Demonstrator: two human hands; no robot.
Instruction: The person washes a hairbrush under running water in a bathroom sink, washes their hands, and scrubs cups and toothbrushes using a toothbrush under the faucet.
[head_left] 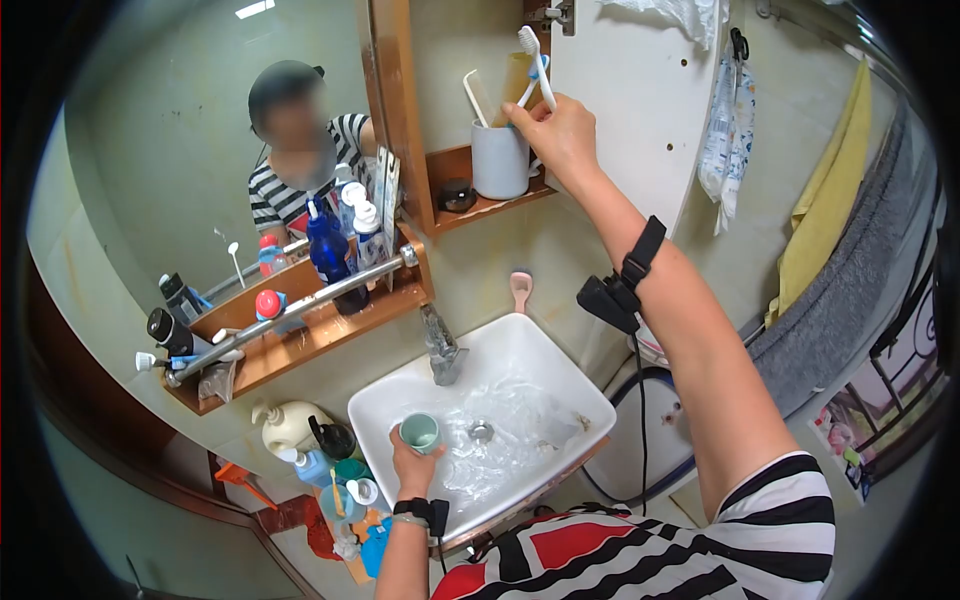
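My left hand (412, 468) is wrapped round a small green cup (420, 430) over the left side of the white sink (590, 390). Up at the wall cabinet, my right hand (563, 132) pinches a white toothbrush (546, 82), its bristle head pointing upward. Just beside those fingers stands a white tumbler (498, 165) on the cabinet shelf. A pale comb (478, 97) leans inside the tumbler. Something blue and white shows behind the toothbrush, partly covered by it. Water is spread over the sink's bottom around the drain (481, 431).
The faucet (440, 345) rises at the sink's back edge. Bottles, including a blue pump bottle (328, 250), line a wooden shelf (320, 335) below the mirror. More bottles crowd the sink's left. An open white cabinet door (640, 110) and hanging towels (825, 200) are on the right.
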